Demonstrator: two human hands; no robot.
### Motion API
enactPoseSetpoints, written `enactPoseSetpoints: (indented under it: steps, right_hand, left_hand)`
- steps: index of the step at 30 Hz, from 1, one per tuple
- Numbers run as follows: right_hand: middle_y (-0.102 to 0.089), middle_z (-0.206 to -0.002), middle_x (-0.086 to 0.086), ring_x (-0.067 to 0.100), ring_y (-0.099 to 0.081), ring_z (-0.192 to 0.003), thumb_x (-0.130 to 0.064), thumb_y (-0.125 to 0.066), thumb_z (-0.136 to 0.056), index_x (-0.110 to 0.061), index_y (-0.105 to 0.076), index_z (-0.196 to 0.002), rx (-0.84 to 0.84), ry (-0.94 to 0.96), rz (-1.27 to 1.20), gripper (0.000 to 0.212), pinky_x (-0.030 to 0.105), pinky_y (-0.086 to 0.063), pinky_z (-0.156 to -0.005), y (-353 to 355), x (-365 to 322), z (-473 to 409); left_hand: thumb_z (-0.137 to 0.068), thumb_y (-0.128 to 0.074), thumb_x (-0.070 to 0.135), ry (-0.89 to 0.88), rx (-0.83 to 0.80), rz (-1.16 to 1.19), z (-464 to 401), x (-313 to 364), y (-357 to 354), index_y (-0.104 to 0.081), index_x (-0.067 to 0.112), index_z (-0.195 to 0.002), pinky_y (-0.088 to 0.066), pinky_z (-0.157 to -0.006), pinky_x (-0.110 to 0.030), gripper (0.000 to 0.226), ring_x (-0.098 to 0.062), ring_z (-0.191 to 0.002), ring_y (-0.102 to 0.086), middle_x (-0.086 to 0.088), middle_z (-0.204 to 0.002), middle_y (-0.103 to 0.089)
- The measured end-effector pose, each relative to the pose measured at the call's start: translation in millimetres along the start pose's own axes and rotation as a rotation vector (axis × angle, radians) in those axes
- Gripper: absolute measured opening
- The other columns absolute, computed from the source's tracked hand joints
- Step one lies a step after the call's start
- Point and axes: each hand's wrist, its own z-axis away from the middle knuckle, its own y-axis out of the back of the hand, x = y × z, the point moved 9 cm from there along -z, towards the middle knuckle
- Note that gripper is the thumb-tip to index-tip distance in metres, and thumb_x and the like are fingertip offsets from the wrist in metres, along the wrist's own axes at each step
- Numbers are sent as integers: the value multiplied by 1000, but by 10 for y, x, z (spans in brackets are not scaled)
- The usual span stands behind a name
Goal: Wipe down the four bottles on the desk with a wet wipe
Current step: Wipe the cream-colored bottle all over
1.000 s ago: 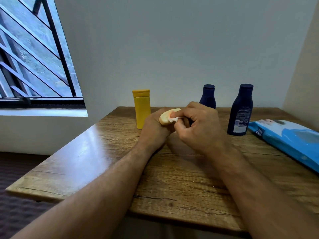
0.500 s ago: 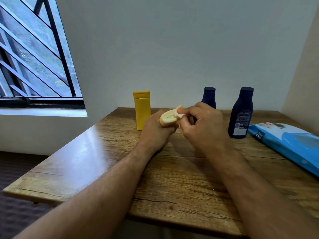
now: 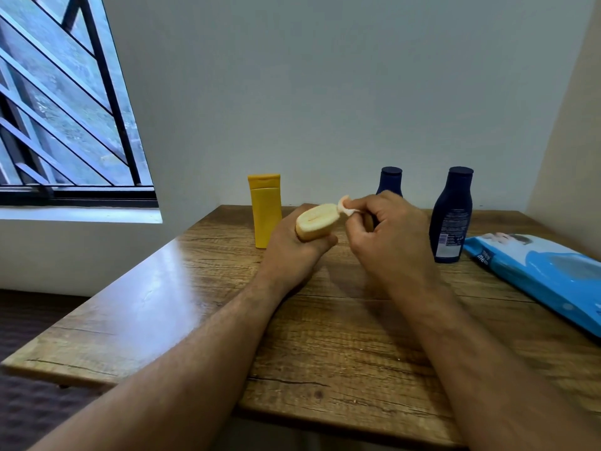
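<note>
Head view: my left hand (image 3: pixel 294 252) is wrapped around a small tan bottle (image 3: pixel 316 222), holding it tilted above the table (image 3: pixel 169 307), its flat end turned toward me. My right hand (image 3: pixel 387 237) has its fingers curled in, pinching a white wipe (image 3: pixel 345 206) between thumb and fingertips; the wipe touches the bottle's upper right edge.

Taking the tan bottle as landmark: the yellow bottle (image 3: pixel 265 209) stands upright just behind and left of it, partly hidden by my left hand. A dark blue bottle (image 3: pixel 390 181) stands behind and right of it, with only its top showing over my right hand. A second, taller blue bottle (image 3: pixel 450 216) stands upright further right, label facing me. The blue wipe pack (image 3: pixel 533 275) lies flat far right of it, near the table's right edge. A barred window (image 3: pixel 65 109) is well off to the left, beyond the table.
</note>
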Motion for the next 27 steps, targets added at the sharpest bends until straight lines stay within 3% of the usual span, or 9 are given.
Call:
enactPoseSetpoints:
  steps: [4,9,12,16,19,22,24,27]
  right_hand:
    - [-65,-95,-8,-5,-56,-79,-11,-63,-92,-17,-73,-110,67,-73,-81,22,1,-43,-71,90,98,-17]
    - [-69,-96,-11,-2,-60,-86,-15,-68,-90,-22,-75,-108,-173,-147,-182,21,3,-45,-71,-180,145,39]
    - [-70,-89,-13,-1,-62,-82,-12,-71,-86,-24,-78,-95,-259,-165,-259,17,7,-47,-62,-228,131,68]
    - [-70,-95,-12,1,-63,-83,-12,-70,-87,-27,-77,-100,-252,-185,-245,20,9,-48,-64,-234,169,70]
    - [-69,-96,-8,5,-63,-87,-17,-69,-90,-26,-75,-106,-147,-212,-232,20,22,-56,-75,-168,240,31]
    - [-69,-98,-7,4,-62,-89,-17,-67,-91,-24,-74,-111,-130,-209,-212,21,17,-53,-78,-146,250,14]
    - [-69,-101,-6,3,-61,-91,-17,-66,-92,-22,-73,-112,-131,-197,-186,22,14,-50,-78,-142,236,12]
    - [-69,-101,-7,5,-62,-94,-15,-66,-91,-22,-73,-110,-110,-191,-234,21,22,-55,-81,-107,216,5]
  left_hand:
    - [-68,-59,7,237,52,404,31,-197,35,-55,17,-126,-55,-95,-60,59,-42,-113,-63,-22,-119,-66]
    - [-84,-71,10,275,-6,732,40,-127,-41,-51,12,-138,-57,-91,-51,58,-36,-111,-67,-18,-122,-70]
    - [-90,-69,5,262,73,733,4,-174,66,-52,27,-129,-58,-83,-49,48,-35,-98,-70,-6,-95,-77]
    - [-96,-60,11,301,57,717,11,-157,13,-70,13,-104,-57,-77,-37,13,-29,-100,-65,-9,-101,-74]
    - [-92,-39,3,327,59,778,7,-206,7,-75,-2,-108,-58,-92,-46,39,-30,-121,-62,-10,-134,-64]
    - [-80,-29,-11,327,37,806,23,-194,3,-72,-8,-113,-49,-106,-58,55,-39,-128,-59,-17,-145,-56]
    - [-79,-30,-23,336,-3,740,37,-150,-36,-72,-3,-115,-53,-103,-51,59,-40,-125,-61,-20,-144,-56]
    - [-87,-47,-24,324,-52,656,35,-101,-67,-69,8,-122,-60,-91,-36,52,-33,-129,-59,-13,-147,-55]
